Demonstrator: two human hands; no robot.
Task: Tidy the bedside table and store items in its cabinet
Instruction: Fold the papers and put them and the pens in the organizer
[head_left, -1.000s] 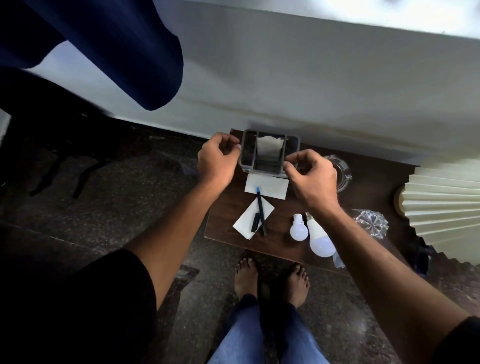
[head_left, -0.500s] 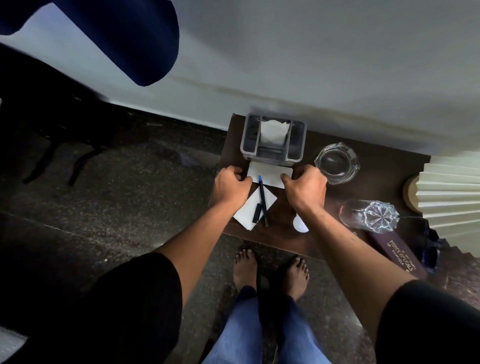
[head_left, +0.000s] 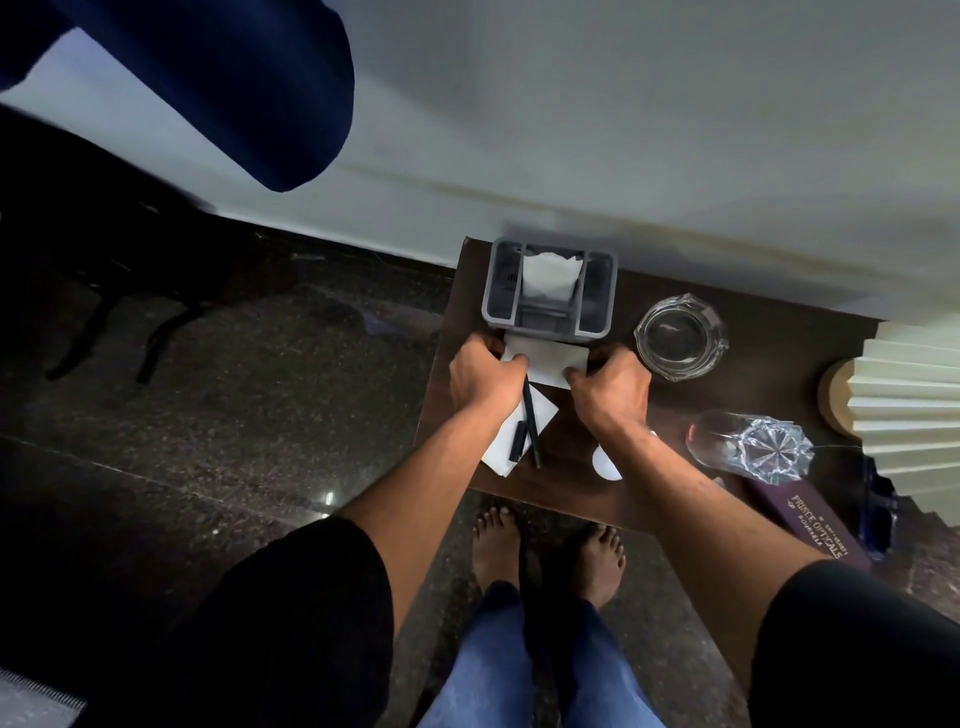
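Note:
A dark wooden bedside table (head_left: 691, 400) stands against the wall. At its back sits a grey organiser (head_left: 549, 299) with a white tissue in the middle slot. Just in front of it lies a white paper (head_left: 548, 358). My left hand (head_left: 483, 376) pinches the paper's left edge and my right hand (head_left: 610, 389) pinches its right edge. Below them a black pen (head_left: 532, 426) and its cap rest on a second white sheet (head_left: 506, 449). A white bulb (head_left: 605, 462) shows partly under my right forearm.
A glass ashtray (head_left: 680, 335) sits right of the organiser, and a cut-glass tumbler (head_left: 748, 447) lies on its side. A maroon optical case (head_left: 802, 519) and a pleated lampshade (head_left: 914, 410) are at the right. My bare feet stand on the dark floor before the table.
Both hands let go of the grey organiser, now set at the table's back, and came down onto the white paper in front of it, taking its two edges.

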